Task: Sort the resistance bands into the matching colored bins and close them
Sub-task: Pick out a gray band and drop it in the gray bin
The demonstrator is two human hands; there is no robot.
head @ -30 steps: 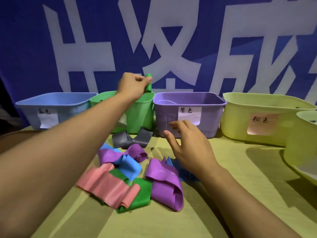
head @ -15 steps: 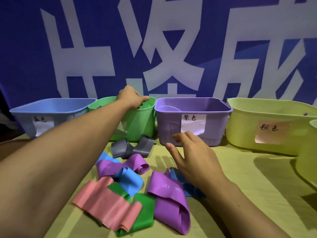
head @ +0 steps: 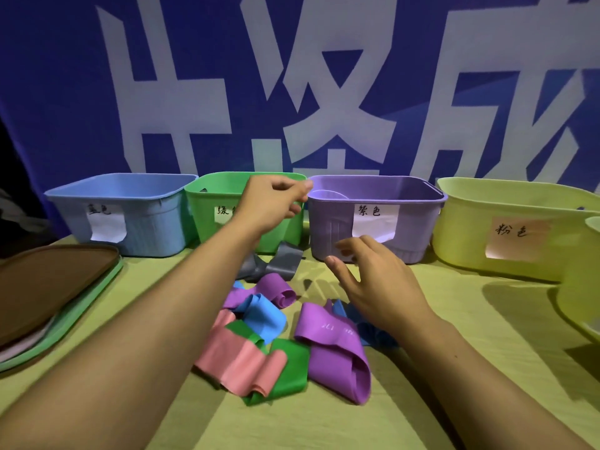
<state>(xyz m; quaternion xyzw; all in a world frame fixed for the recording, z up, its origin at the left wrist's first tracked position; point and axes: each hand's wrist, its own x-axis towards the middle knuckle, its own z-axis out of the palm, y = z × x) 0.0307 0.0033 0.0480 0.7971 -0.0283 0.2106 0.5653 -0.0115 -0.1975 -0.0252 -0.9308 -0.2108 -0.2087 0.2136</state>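
Four labelled bins stand in a row at the back: blue bin [head: 130, 203], green bin [head: 207, 196], purple bin [head: 418, 206], and a yellow-green bin [head: 470, 222] with a pink label. My left hand [head: 269, 203] hovers in front of the green bin's rim, fingers loosely curled, holding nothing. My right hand [head: 373, 284] hovers, fingers spread, over the pile of bands. The pile holds a grey band [head: 279, 261], a rolled purple band [head: 276, 287], a blue band [head: 264, 315], a pink band [head: 240, 362], a green band [head: 290, 362], a large purple band [head: 337, 352] and a dark blue band [head: 375, 334].
Stacked lids, a brown one [head: 48, 287] over a green one [head: 87, 306], lie at the left on the yellow-green tablecloth. Another yellow-green bin [head: 581, 280] juts in at the right edge. A blue banner with white characters hangs behind the bins.
My left hand held a green band above the green bin, lowered it inside, and has come back out without it. My right hand has stayed over the pile.
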